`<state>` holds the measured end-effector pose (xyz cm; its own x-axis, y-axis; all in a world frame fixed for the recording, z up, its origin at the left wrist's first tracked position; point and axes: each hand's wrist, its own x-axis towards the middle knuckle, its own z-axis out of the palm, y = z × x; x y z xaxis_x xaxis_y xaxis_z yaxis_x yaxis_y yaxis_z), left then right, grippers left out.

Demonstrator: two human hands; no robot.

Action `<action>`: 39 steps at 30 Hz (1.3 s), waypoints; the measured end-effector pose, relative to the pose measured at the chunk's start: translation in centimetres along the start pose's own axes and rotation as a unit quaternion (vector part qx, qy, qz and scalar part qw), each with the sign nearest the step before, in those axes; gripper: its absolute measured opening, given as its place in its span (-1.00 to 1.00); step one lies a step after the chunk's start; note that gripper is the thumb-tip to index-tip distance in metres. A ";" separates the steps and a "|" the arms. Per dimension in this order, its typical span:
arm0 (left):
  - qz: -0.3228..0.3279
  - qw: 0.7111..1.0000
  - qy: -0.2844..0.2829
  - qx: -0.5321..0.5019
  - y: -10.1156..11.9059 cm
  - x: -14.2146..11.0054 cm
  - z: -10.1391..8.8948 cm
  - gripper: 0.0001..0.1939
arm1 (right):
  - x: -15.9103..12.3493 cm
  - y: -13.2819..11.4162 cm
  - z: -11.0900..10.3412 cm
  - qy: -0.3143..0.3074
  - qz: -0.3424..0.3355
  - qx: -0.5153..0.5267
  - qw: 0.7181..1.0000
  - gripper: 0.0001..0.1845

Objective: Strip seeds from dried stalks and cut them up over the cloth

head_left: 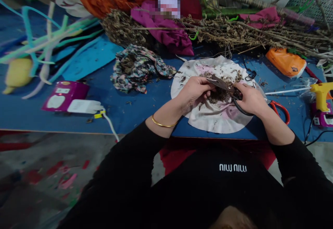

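Note:
My right hand [248, 97] is wrapped round the handles of dark scissors [221, 83], whose blades point left over a round white cloth [210, 124] with pinkish patches. Close to the blade tips, my left hand [196, 89] is closed in a pinch; what sits between its fingers is too small to make out. A heap of chopped dry plant bits [217, 96] lies on the cloth beneath both hands, and crumbs of it are scattered about the cloth.
Dry stems [234, 31] lie along the back of the blue table [140, 112]. Left are a floral cloth bundle [140, 66], a purple box [66, 95] and coloured strips [49, 45]. Right are red-handled scissors [280, 111], an orange packet [286, 63] and a yellow glue gun [322, 93].

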<state>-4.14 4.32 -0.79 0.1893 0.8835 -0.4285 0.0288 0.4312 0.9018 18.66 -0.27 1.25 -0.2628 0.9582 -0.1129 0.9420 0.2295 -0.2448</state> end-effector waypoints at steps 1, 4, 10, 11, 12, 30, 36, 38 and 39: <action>0.002 1.000 -0.003 -0.001 -0.1 0.1 0.0 -0.92 | 0.0 -0.1 0.0 -0.003 -0.003 -0.001 1.000 -0.38; -0.003 1.000 -0.010 0.001 -0.3 0.0 0.0 -0.88 | 0.0 -0.3 -0.2 -0.020 -0.013 -0.003 1.000 -0.37; -0.020 0.999 -0.030 -0.012 0.1 -0.2 0.1 -0.91 | 0.0 -0.2 -0.2 -0.036 -0.019 -0.021 0.999 -0.39; -0.024 0.999 -0.030 -0.020 0.1 -0.2 0.1 -0.90 | 0.0 -0.2 -0.2 -0.037 -0.021 -0.020 0.999 -0.39; -0.028 0.999 -0.033 -0.027 0.2 -0.2 0.1 -0.90 | 0.0 -0.2 -0.2 -0.037 -0.022 -0.018 0.999 -0.39; 0.064 0.967 -0.058 0.241 1.7 1.5 -2.8 -0.84 | 0.3 0.4 -0.1 0.056 0.032 0.042 0.997 -0.20; 0.161 0.912 0.102 0.363 1.8 3.4 -4.9 -0.69 | -0.5 1.1 -0.5 0.052 -0.055 0.015 0.997 -0.33; 0.172 0.889 0.125 0.405 1.8 3.4 -4.7 -0.64 | -0.8 1.1 -0.5 0.027 -0.080 -0.006 0.996 -0.34; 0.176 0.883 0.127 0.417 1.8 3.3 -4.6 -0.62 | -0.9 1.0 -0.5 0.013 -0.090 -0.017 0.996 -0.35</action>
<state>-7.94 8.81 -0.86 0.1072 0.9941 -0.0174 0.7442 -0.0686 0.6644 19.90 -0.79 1.62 -0.4220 0.9055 -0.0450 0.8872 0.4023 -0.2258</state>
